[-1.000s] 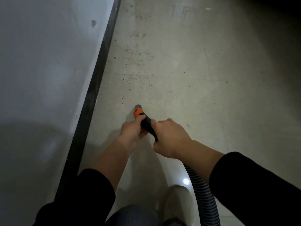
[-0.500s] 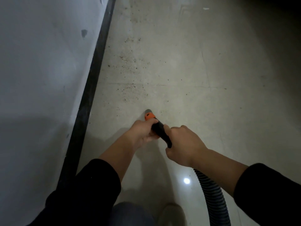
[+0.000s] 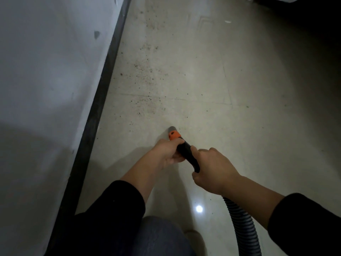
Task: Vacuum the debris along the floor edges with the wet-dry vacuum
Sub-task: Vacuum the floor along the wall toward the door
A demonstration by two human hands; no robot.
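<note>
The floor (image 3: 239,130) is pale, glossy tile. A thin tile joint (image 3: 203,101) crosses it, and a bright lamp reflection (image 3: 199,208) shows near the bottom. A grey-white wall (image 3: 46,80) fills the left side. A black baseboard (image 3: 103,89) runs diagonally along its foot. The debris (image 3: 145,78) consists of fine dark specks scattered in patches on the floor near the baseboard, ahead of the nozzle and on toward the top of the view.

The left hand (image 3: 166,152) grasps the black nozzle (image 3: 186,154), fingers curled round it directly behind the orange collar (image 3: 174,135). The right hand (image 3: 214,170) is clenched round the rear end of the nozzle, where the ribbed grey hose (image 3: 241,226) emerges and trails to the bottom edge. The grey tip (image 3: 172,128) points forward and down at the floor. Whether it touches the tile cannot be told. It sits near the closest specks and well apart from the baseboard.

The wall and baseboard bound the working area on the left. To the right of the nozzle the floor extends into a dark, unlit zone (image 3: 304,34) at the upper right. A knee (image 3: 158,235) in grey cloth and a light shoe (image 3: 195,239) occupy the bottom centre, between the two black sleeves.
</note>
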